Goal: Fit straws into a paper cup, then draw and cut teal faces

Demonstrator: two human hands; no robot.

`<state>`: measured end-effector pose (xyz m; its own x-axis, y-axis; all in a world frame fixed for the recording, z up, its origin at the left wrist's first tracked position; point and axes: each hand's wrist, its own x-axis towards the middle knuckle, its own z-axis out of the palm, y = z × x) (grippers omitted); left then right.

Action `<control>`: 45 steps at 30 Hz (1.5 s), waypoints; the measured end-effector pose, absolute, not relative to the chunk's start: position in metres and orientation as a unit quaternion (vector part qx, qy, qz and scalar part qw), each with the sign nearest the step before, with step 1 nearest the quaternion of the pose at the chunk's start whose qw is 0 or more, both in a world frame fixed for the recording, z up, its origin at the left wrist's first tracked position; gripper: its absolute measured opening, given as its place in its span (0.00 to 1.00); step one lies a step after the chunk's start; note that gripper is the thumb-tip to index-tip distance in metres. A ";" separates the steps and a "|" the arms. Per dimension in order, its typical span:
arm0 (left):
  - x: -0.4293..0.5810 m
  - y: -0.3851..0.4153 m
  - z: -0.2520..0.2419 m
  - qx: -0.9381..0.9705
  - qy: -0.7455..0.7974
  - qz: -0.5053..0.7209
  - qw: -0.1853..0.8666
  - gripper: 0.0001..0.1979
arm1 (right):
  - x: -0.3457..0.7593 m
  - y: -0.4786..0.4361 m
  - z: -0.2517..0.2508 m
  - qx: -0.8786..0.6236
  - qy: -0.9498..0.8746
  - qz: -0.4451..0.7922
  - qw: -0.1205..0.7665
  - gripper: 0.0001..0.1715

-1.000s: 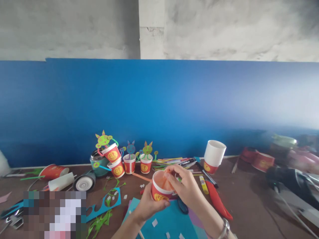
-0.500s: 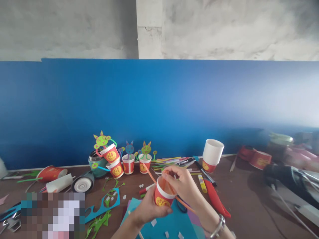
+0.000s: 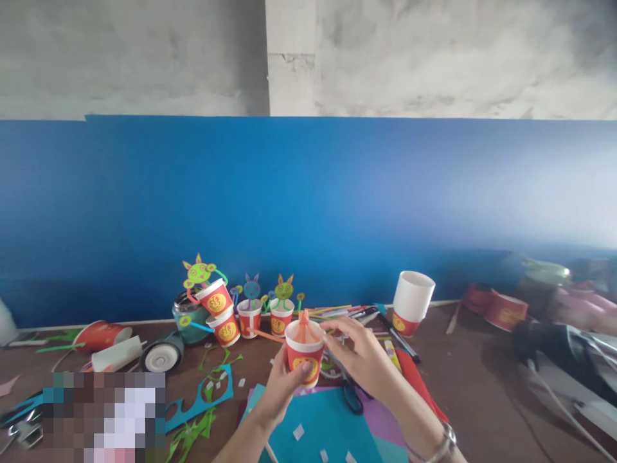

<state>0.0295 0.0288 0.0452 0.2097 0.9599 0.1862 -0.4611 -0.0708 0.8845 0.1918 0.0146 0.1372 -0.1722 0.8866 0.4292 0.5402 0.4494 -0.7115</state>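
Teal paper (image 3: 315, 426) nearest, flat on the brown table (image 3: 482, 399) beneath both wrists, with dark scissors (image 3: 353, 397) partly hidden under the right forearm. Above it, red paper cup (image 3: 303, 361) upright in the left hand (image 3: 282, 393), fingers wrapped round its wall from below, an orange strip (image 3: 303, 321) poking up past the rim; right hand (image 3: 365, 361) just beside the cup, fingers loosely spread and gripping nothing. Farther back, decorated cups (image 3: 281, 316) with paper bunny heads, a scatter of straws (image 3: 332, 310), an upturned white cup (image 3: 413, 297) stacked on a red one, then the blue board (image 3: 308, 193).
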 end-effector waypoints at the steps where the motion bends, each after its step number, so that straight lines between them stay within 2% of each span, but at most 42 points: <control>1: 0.030 0.029 0.047 0.461 0.271 0.568 0.626 0.29 | 0.192 0.015 0.136 -0.485 -0.741 0.202 0.419 0.12; 7: 0.031 0.026 0.054 0.450 0.285 0.556 0.638 0.30 | 0.190 0.017 0.135 -0.517 -0.727 0.195 0.407 0.11; 12: 0.031 0.026 0.051 0.494 0.277 0.510 0.647 0.34 | 0.189 0.018 0.133 -0.510 -0.694 0.236 0.450 0.19; 16: 0.032 0.026 0.046 0.505 0.285 0.484 0.656 0.35 | 0.186 0.018 0.131 -0.518 -0.695 0.218 0.448 0.09; 22: 0.032 0.022 0.050 0.502 0.278 0.500 0.649 0.38 | 0.179 0.019 0.126 -0.530 -0.648 0.223 0.500 0.10; 27: 0.031 0.023 0.045 0.498 0.281 0.492 0.656 0.38 | 0.182 0.023 0.127 -0.505 -0.661 0.269 0.486 0.10; 32: 0.029 0.026 0.041 0.509 0.259 0.476 0.669 0.40 | 0.186 0.022 0.132 -0.497 -0.664 0.299 0.472 0.19; 38: 0.029 0.025 0.041 0.505 0.252 0.468 0.680 0.40 | 0.181 0.021 0.128 -0.492 -0.672 0.337 0.438 0.18; 45: 0.030 0.024 0.041 0.512 0.248 0.445 0.692 0.38 | 0.179 0.022 0.125 -0.497 -0.682 0.328 0.424 0.16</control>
<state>0.0301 0.0237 0.0411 0.4803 0.8700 0.1119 -0.3616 0.0802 0.9289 0.1791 0.0218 0.1248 -0.1465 0.9565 0.2525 0.4006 0.2907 -0.8689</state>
